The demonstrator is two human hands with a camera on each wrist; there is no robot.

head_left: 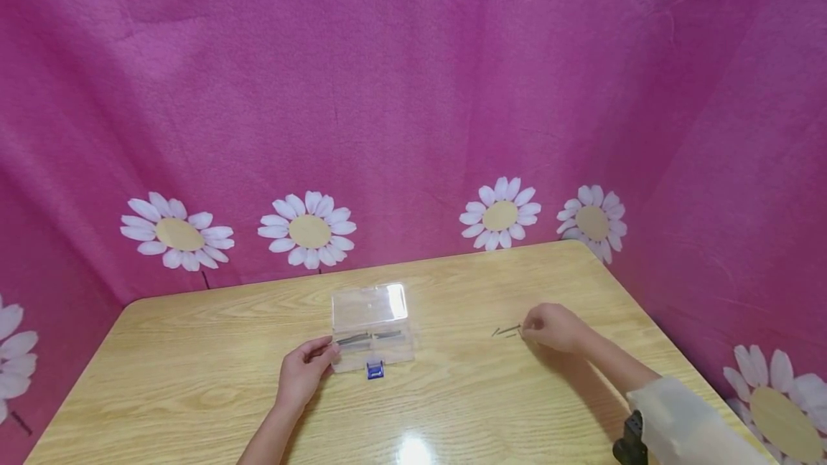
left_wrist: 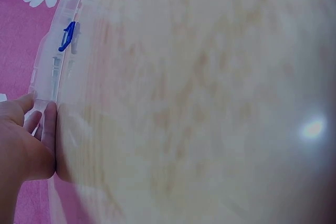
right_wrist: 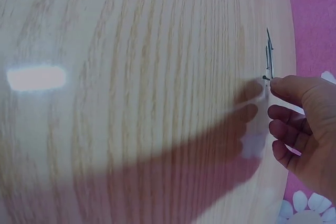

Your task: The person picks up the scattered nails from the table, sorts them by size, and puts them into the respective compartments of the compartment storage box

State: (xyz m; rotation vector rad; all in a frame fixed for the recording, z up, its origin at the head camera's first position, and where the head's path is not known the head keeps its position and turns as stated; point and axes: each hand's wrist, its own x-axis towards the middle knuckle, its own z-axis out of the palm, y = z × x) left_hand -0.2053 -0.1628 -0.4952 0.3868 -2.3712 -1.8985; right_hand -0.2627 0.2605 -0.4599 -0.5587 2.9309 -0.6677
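A clear plastic box (head_left: 371,305) with a blue latch (head_left: 375,370) stands on the table, its lid raised at the back. Dark nails lie inside in two compartments. My left hand (head_left: 302,373) holds the box by its left side, thumb and fingers on either side of the wall in the left wrist view. Off to the right, several loose thin nails (head_left: 507,331) lie in a small group. The right hand (head_left: 553,327) is at their right end, fingers bent, thumb tip right at a nail (right_wrist: 270,59). I cannot tell whether it pinches one.
The wooden table (head_left: 452,393) has rounded back corners. A pink curtain (head_left: 400,106) with daisies hangs close behind it and along both sides. A dark device (head_left: 631,439) is strapped at the right sleeve (head_left: 688,415).
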